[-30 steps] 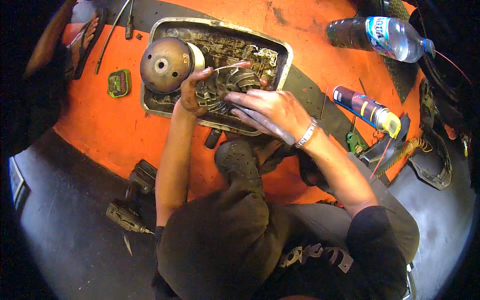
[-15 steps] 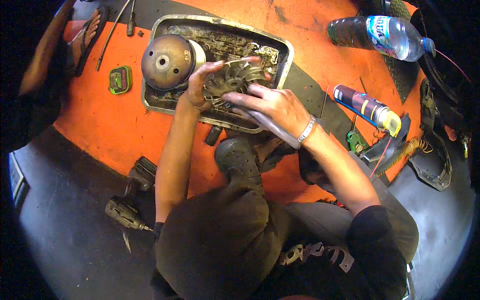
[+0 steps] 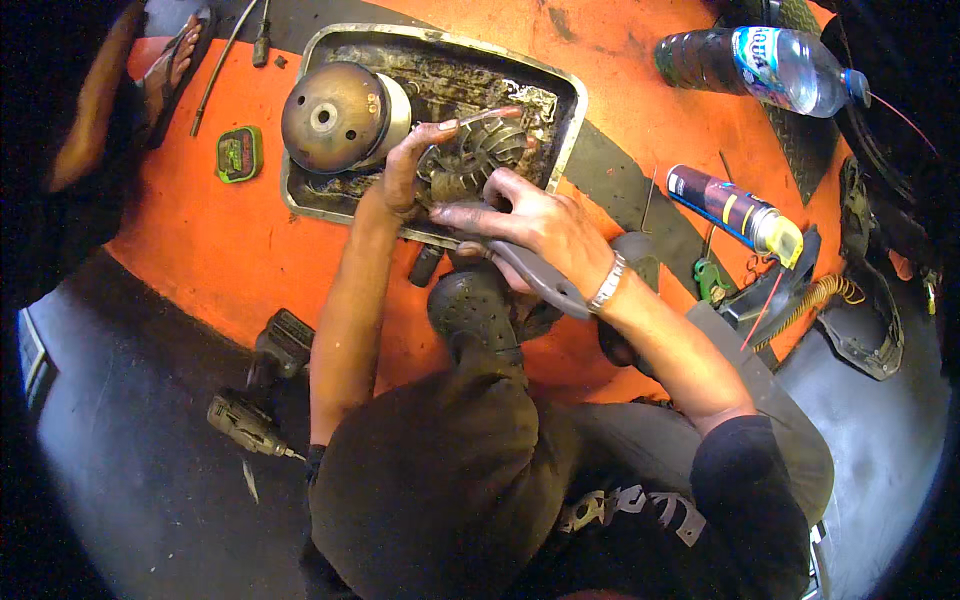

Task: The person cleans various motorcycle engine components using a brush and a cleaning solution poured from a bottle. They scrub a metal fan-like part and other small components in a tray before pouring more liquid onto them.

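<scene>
Over the tray, my left hand is closed around a dirty finned metal wheel, its fingers along the far rim. My right hand grips a grey-handled tool, with a hole near the handle's end by my wrist. The tool's working end is hidden at the wheel's near side, so I cannot tell its kind. Left of the wheel, a round domed metal housing with a centre hole rests in the grimy shallow tray.
A green-rimmed tin lies left of the tray, with a cordless power driver nearer me. To the right are a water bottle, a spray can and a curved black part. Another person's foot is at far left.
The finned wheel has turned and tilted in my left hand, showing its fins at another angle. My right hand has shifted slightly nearer me, and the grey handle has swung with it.
</scene>
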The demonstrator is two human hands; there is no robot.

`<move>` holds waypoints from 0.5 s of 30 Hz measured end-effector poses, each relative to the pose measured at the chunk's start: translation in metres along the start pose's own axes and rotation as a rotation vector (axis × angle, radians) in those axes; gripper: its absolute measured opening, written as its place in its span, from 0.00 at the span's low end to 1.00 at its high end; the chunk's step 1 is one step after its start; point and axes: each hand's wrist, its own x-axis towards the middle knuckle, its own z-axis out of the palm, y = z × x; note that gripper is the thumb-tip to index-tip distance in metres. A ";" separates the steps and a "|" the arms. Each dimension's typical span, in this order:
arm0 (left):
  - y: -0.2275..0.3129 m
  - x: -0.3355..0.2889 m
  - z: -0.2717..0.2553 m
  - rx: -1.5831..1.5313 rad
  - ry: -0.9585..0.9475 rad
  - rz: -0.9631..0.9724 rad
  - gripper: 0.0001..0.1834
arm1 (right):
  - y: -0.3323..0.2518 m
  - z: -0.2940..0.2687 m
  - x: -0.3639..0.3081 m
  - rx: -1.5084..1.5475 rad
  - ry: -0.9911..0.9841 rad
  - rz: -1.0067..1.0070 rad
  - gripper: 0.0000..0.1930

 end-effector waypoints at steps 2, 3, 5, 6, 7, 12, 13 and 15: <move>0.002 -0.001 0.003 0.143 0.233 -0.061 0.29 | 0.005 0.001 0.002 -0.081 0.018 0.110 0.25; 0.000 0.000 0.006 0.101 0.169 -0.011 0.31 | 0.003 0.002 0.000 -0.117 0.084 0.217 0.24; -0.001 0.001 0.011 0.102 0.032 0.038 0.33 | 0.003 0.004 0.001 -0.021 0.095 0.113 0.22; -0.003 0.002 0.014 0.096 -0.056 0.047 0.34 | 0.004 0.002 0.000 0.050 0.027 0.092 0.22; -0.004 -0.001 0.017 0.104 -0.076 0.020 0.36 | 0.004 0.003 0.002 0.169 -0.026 0.038 0.22; -0.006 0.007 0.022 0.329 -0.018 0.184 0.37 | 0.009 0.001 0.002 0.061 0.217 0.352 0.18; -0.009 0.006 0.024 0.249 0.003 0.189 0.37 | 0.010 0.002 0.000 0.111 0.183 0.195 0.18; -0.013 0.004 0.026 0.173 0.035 0.135 0.37 | 0.012 0.005 -0.004 0.194 0.087 0.074 0.18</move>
